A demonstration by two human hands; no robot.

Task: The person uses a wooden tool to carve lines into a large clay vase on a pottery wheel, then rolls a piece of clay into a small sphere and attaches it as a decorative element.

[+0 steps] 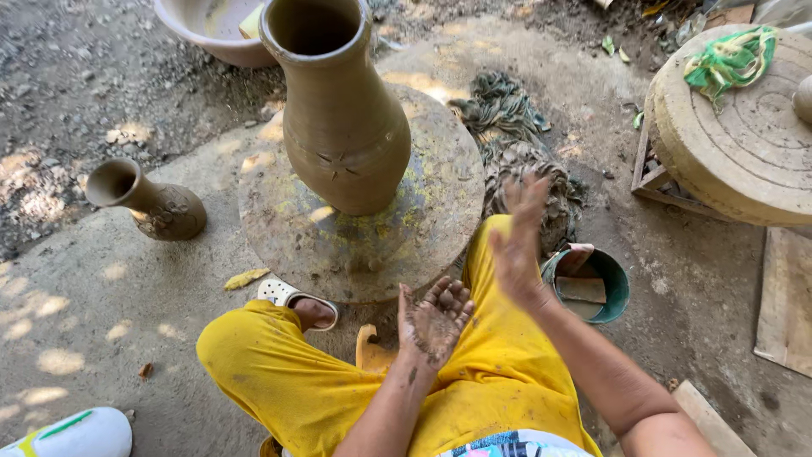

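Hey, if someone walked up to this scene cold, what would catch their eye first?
The tall clay vase standing upright on the round wheel at centre would draw the eye first. Just below it, the left hand and right hand, both clay-smeared and empty, hang over bright yellow trousers. A smaller vase lies on the ground at left.

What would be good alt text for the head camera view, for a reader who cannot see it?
A seated person in yellow trousers holds both clay-smeared hands open, left hand and right hand, touching nothing, before a tall clay vase standing on a round wheel. A smaller vase stands on the ground to the left, a green bucket to the right.
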